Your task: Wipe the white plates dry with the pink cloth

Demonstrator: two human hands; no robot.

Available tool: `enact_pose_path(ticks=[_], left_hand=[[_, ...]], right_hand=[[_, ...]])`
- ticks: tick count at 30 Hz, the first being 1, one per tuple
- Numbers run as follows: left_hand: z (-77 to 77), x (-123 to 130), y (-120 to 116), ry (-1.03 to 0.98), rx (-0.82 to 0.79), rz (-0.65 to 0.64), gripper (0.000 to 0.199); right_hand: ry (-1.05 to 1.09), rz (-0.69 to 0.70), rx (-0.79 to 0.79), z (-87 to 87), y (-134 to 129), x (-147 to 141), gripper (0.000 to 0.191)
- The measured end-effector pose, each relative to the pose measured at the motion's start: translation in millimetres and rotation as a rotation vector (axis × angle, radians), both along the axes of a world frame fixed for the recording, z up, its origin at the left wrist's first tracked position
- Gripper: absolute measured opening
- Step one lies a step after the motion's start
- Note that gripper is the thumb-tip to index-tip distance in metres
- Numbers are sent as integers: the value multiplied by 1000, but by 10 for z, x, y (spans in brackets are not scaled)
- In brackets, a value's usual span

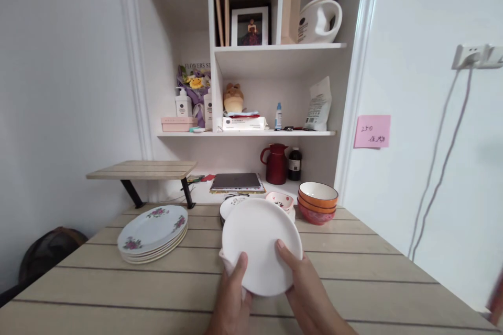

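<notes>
A plain white round plate (261, 243) is held up over the table, tilted so its face shows. My left hand (231, 293) grips its lower left edge, thumb on top and fingers underneath. A bit of white cloth or tissue (225, 261) shows between this hand and the plate's rim. On the lower right edge my right hand (304, 277) is closed, its thumb lying on the plate's face. Just behind the plate are a small patterned plate (231, 206) and small pink-and-white bowls (280, 199), partly hidden.
Flowered oval plates (153, 230) are stacked at left on the slatted table (353, 293). Orange and red bowls (317, 201) form a stack at right. Behind are a red jug (276, 164), a dark bottle (294, 164) and a laptop (238, 181). A small raised shelf (141, 169) stands back left.
</notes>
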State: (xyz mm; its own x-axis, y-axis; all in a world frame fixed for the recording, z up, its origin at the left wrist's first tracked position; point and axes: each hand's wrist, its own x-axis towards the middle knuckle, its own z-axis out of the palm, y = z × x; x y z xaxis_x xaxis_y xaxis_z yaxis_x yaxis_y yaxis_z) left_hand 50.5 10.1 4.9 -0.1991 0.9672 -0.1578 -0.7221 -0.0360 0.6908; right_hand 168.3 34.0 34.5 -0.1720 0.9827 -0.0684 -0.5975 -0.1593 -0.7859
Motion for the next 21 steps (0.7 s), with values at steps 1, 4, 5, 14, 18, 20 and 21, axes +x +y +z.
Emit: enact_pose_path(ticks=[1, 4, 5, 14, 18, 20, 21], left_hand=[[16, -39, -1, 12, 9, 7, 71], [58, -176, -12, 88, 61, 2, 72], [67, -215, -21, 131, 89, -17, 71], [126, -213, -140, 269, 170, -215, 57], [161, -234, -134, 240, 178, -184, 59], [155, -248, -109, 228, 169, -132, 66], [139, -250, -90, 219, 154, -100, 69]], right_hand=[[-4, 61, 14, 30, -3, 32, 71], [-57, 210, 58, 169, 6, 208, 68], [-76, 229, 70, 219, 11, 282, 67], [-279, 336, 49, 399, 0, 641, 67], [-328, 269, 38, 306, -1, 550, 65], [-308, 219, 59, 242, 11, 467, 64], [-290, 195, 58, 212, 20, 426, 63]])
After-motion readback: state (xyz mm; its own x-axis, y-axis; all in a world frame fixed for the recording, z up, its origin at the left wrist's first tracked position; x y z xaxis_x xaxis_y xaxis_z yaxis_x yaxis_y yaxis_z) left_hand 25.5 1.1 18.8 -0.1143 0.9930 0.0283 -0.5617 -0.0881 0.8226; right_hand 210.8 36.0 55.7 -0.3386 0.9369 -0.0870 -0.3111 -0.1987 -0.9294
